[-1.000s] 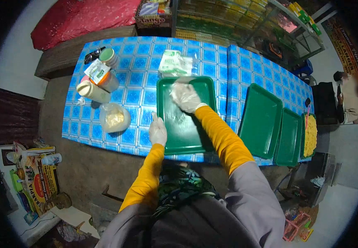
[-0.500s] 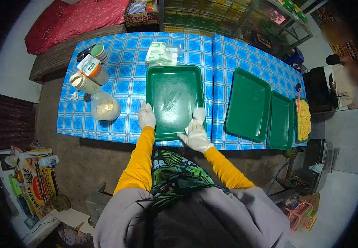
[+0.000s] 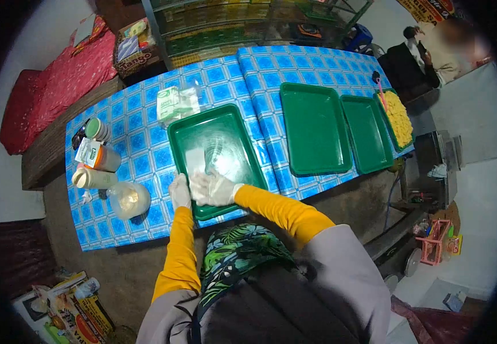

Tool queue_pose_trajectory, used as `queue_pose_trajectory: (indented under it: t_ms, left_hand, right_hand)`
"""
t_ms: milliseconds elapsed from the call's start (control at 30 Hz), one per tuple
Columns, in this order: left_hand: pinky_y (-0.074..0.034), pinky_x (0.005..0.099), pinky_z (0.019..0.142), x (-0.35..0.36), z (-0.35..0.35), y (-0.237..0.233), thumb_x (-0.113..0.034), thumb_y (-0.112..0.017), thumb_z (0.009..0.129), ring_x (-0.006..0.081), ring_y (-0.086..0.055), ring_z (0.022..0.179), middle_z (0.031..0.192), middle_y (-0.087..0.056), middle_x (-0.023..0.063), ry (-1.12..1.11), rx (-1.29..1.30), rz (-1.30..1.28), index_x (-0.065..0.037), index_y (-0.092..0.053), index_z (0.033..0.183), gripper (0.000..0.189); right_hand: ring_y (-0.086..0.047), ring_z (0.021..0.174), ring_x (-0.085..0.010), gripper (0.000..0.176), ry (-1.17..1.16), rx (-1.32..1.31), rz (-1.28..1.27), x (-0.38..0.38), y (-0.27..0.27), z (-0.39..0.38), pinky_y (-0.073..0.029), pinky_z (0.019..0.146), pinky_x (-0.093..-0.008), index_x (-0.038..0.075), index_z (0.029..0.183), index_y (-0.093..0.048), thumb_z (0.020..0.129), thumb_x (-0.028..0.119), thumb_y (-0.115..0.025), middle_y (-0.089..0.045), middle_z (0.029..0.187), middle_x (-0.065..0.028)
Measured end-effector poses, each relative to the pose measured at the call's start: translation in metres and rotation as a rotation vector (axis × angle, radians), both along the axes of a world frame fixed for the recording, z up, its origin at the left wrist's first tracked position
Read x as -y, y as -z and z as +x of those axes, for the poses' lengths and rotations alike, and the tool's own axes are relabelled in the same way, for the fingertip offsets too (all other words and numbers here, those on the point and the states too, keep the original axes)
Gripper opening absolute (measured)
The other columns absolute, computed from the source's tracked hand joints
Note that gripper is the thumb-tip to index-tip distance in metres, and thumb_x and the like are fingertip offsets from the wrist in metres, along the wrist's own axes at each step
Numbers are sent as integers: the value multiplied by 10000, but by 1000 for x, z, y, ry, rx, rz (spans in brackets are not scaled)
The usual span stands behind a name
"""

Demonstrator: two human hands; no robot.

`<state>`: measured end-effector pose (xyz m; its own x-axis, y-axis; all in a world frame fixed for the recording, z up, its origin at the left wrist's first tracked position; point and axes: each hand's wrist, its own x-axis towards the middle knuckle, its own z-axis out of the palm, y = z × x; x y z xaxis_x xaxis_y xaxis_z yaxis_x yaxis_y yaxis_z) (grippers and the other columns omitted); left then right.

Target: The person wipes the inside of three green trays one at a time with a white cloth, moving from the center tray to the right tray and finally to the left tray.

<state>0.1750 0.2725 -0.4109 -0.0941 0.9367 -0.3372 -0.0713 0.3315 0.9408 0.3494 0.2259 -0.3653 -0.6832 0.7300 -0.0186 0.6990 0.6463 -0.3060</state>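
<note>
A shiny green tray (image 3: 228,209) lies in front of me on the table. My left hand (image 3: 180,192), in a whitish glove, closes on its left rim near the front corner. Inside the tray, close to that same rim, my gloved right hand (image 3: 217,188) is closed on a flat white piece (image 3: 195,157) that sticks out past the fingers. I cannot tell if this piece is paper or plastic. The tray bottom shows glossy streaks.
Left of the tray stand a clear tub (image 3: 129,200), a cream container (image 3: 93,179), an orange-rimmed jar (image 3: 109,159) and stacked green-lidded tubs (image 3: 97,130). Behind it lies a green-white packet (image 3: 174,104). Rightward are another green tray (image 3: 317,129), a narrower one (image 3: 367,135), yellow crumbly food (image 3: 396,117) and a person (image 3: 446,60).
My right hand has swept with the white piece from the tray's right side to its left side. The left hand stays at the left rim. The view has turned and shifted right.
</note>
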Motion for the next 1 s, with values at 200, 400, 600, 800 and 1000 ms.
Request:
queue_pose_trajectory:
  t_ms: [200,400,600,800,1000]
  left_hand:
    - [-454,346,981,3,-8,23,-280,-563,1006,266,-643,1084,1175,-700,187,52,-276,-13,51,-657,1213,402]
    - [-421,309,1025,14,5,1,-236,-544,1023,219,-600,1162,1308,-641,164,-57,-188,44,78,-577,1325,437]
    - [-413,314,1037,10,16,-26,-185,-519,1017,230,-602,1154,1301,-646,169,-91,-245,84,89,-602,1287,393]
    - [-370,339,1087,6,12,-15,-187,-546,1006,285,-547,1246,1359,-592,217,-43,-172,94,104,-561,1320,428]
    - [-403,458,1046,15,91,-102,-182,-619,945,367,-555,1175,1286,-597,235,100,-566,620,6,-577,1325,426]
  right_hand:
    - [-193,1518,-327,771,262,85,-56,-116,4,0,-152,1168,-647,82,1538,-331,980,615,-360,-259,1625,-178]
    - [-196,1513,-349,798,456,116,1,-127,-8,56,-137,1201,-568,67,1543,-323,962,602,-437,-255,1627,-173]
    - [-424,1328,-519,540,636,464,360,-21,17,59,-232,1172,-559,-79,1297,-545,918,305,-535,-509,1346,-353]
    - [-659,966,-292,246,889,-121,-220,37,5,48,-529,782,-379,-18,1038,-695,811,24,-610,-683,1040,-220]
    - [-646,797,-107,275,1334,-1510,349,52,-115,193,-511,641,-242,47,1001,-731,821,-96,-579,-714,931,-24]
